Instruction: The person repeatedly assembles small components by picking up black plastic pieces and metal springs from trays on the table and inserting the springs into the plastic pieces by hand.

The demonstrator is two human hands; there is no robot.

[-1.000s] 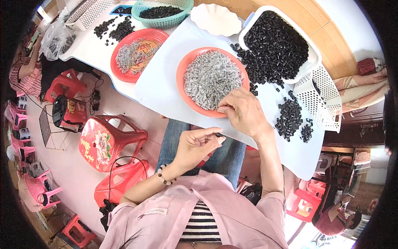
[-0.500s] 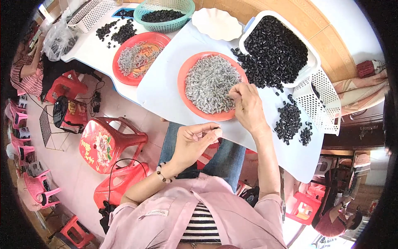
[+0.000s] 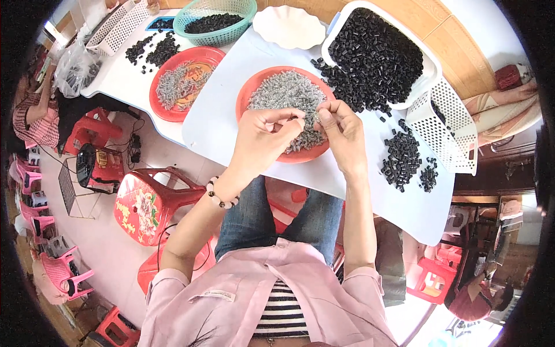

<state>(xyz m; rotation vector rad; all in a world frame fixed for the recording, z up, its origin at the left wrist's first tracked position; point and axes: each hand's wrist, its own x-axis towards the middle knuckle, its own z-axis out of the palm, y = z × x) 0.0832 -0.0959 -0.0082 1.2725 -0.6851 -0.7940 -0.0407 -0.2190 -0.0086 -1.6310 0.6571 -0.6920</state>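
Above the near part of a round red plate point(image 3: 243, 99) are both my hands, their fingertips a short way apart. My left hand point(image 3: 263, 141) is closed in a pinch, thumb against fingers; whatever it holds is too small to make out. Thumb and forefinger of my right hand point(image 3: 347, 139) also come together in a pinch, and their contents cannot be told. On the plate lies a heap of small silver metal pieces point(image 3: 283, 89) that look like springs. Right of my right hand, short black tube-like pieces point(image 3: 402, 156) lie in a loose pile.
A white tub point(image 3: 430, 75) heaped with black pieces stands at the far right, some spilling out. Beside it leans a white perforated basket point(image 3: 462, 153). Further left are a second red plate point(image 3: 217, 55), a green basket point(image 3: 217, 37) and a cream scalloped dish point(image 3: 289, 28).
My left hand has risen from near the table's front edge to over the plate. My right hand, earlier at the heap's right side, has turned and now faces the left fingertips.
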